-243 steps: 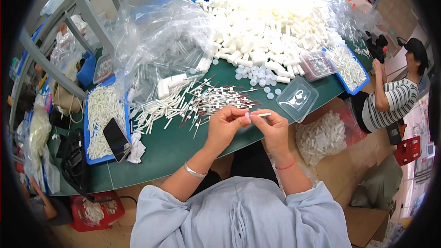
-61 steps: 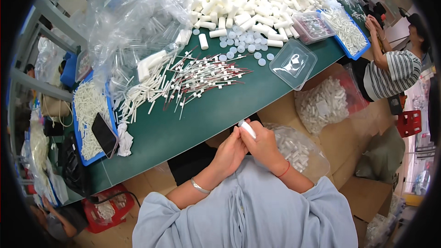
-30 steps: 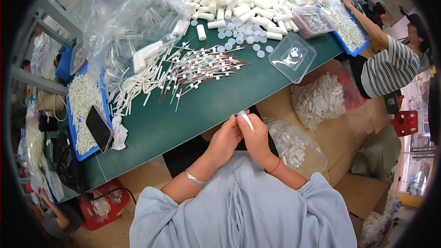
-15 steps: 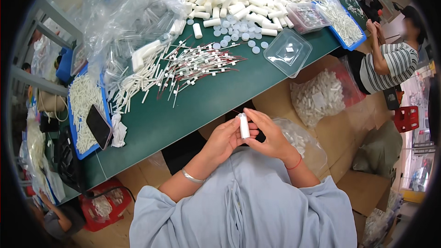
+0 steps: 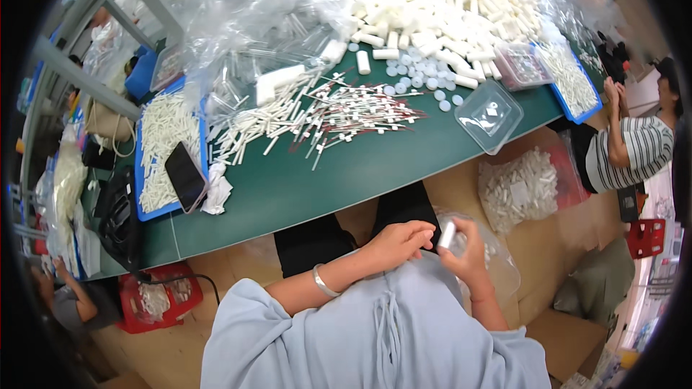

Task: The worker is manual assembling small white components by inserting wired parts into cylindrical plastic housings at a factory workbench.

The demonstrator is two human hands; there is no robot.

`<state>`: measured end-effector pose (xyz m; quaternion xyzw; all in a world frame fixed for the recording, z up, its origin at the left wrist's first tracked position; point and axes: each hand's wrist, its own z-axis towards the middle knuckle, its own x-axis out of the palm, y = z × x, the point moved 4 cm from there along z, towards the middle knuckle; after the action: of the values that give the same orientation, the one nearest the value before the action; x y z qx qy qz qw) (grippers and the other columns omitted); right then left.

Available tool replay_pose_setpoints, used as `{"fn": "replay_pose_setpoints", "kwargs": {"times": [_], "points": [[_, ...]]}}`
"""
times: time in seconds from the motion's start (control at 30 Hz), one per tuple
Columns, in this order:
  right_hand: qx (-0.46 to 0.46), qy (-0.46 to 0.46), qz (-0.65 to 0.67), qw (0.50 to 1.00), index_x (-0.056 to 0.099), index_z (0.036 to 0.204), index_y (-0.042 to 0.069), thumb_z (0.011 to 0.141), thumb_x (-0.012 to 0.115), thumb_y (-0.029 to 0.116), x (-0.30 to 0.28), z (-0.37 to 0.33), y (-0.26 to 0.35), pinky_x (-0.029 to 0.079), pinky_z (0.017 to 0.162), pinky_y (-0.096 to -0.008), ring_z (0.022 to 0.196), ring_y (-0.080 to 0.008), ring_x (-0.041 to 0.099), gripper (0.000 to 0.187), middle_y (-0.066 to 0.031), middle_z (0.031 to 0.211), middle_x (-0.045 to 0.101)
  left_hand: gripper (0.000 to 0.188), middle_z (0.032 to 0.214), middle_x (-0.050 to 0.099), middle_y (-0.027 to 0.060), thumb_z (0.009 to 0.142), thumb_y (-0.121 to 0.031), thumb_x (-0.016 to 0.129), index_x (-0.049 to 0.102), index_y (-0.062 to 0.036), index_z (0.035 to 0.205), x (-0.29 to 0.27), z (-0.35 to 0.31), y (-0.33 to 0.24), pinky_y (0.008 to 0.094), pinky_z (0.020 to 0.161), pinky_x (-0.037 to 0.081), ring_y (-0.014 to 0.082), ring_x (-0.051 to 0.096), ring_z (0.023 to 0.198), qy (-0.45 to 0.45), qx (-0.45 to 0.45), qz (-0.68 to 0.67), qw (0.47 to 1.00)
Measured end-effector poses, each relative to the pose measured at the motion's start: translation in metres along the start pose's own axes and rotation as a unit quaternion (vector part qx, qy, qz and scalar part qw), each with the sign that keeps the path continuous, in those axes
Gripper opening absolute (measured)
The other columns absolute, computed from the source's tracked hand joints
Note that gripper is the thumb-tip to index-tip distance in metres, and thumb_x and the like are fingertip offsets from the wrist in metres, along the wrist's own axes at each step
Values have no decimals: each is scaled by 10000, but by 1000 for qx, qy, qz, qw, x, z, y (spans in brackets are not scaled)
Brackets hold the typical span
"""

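Observation:
Above my lap my right hand (image 5: 468,253) is closed on a white cylinder (image 5: 447,233), a short smooth tube held upright and slightly tilted between thumb and fingers. Just left of it is my left hand (image 5: 401,246), with loosely bent fingers reaching toward the cylinder but apart from it; I see nothing in them. On the green table (image 5: 346,184) ahead lies a heap of thin red-and-white wired pieces (image 5: 367,109). Behind that are translucent round caps (image 5: 417,70) and a big pile of white cylinders (image 5: 447,11). One white cylinder (image 5: 362,63) stands alone.
Blue trays of thin white sticks (image 5: 169,145) (image 5: 569,79) stand at both ends, a phone (image 5: 186,176) leaning on the left one. A clear plastic lid (image 5: 490,117) is near the front edge. A bag of white tubes (image 5: 520,186) stands on the floor. A co-worker (image 5: 631,145) sits right.
My hands have separated and dropped toward my lap. The white cylinder has moved right and stays in my right hand; my left hand has come off it. The view has shifted.

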<state>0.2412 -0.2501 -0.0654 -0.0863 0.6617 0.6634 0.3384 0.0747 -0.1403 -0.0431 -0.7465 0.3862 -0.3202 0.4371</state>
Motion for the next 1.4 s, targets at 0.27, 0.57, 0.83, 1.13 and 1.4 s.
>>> {"fn": "replay_pose_setpoints", "kwargs": {"times": [0.27, 0.57, 0.83, 1.13, 1.4], "points": [[72, 21, -242, 967, 539, 1214, -46, 733, 792, 214, -62, -110, -128, 494, 848, -373, 951, -265, 633, 602, -181, 1039, 646, 83, 863, 638, 122, 882, -114, 646, 664, -45, 923, -159, -73, -71, 369, 670, 501, 305, 619, 753, -520, 249, 358, 734], [-179, 18, -40, 983, 679, 991, 1, 821, 692, 18, -5, 92, 92, 519, 787, -351, 889, -273, 652, 171, -144, 985, 665, 77, 884, 576, 152, 860, -85, 630, 610, -12, 870, -227, -72, -37, 430, 725, 504, 344, 603, 841, -536, 147, 519, 650], [-478, 94, -61, 871, 714, 916, 44, 801, 684, 48, 143, 215, 192, 506, 755, -371, 850, -274, 612, 119, -92, 891, 640, 86, 868, 568, 153, 844, -77, 653, 597, -13, 846, -233, -67, -31, 421, 706, 501, 344, 605, 803, -535, 172, 537, 629], [-598, 194, -244, 738, 607, 791, 62, 776, 611, 105, 193, 239, 196, 478, 776, -371, 860, -261, 581, 46, -66, 826, 579, 64, 859, 627, 161, 847, -40, 629, 601, -6, 894, -235, -74, -37, 401, 672, 520, 357, 630, 774, -568, 219, 466, 642], [-150, 155, 218, 952, 562, 972, 12, 988, 518, 105, 136, 231, 185, 534, 667, -261, 732, -111, 644, 104, -101, 949, 666, 166, 815, 691, 47, 896, -110, 677, 688, -6, 1025, -205, -79, -51, 229, 625, 494, 76, 612, 697, -482, 221, 84, 844]]}}
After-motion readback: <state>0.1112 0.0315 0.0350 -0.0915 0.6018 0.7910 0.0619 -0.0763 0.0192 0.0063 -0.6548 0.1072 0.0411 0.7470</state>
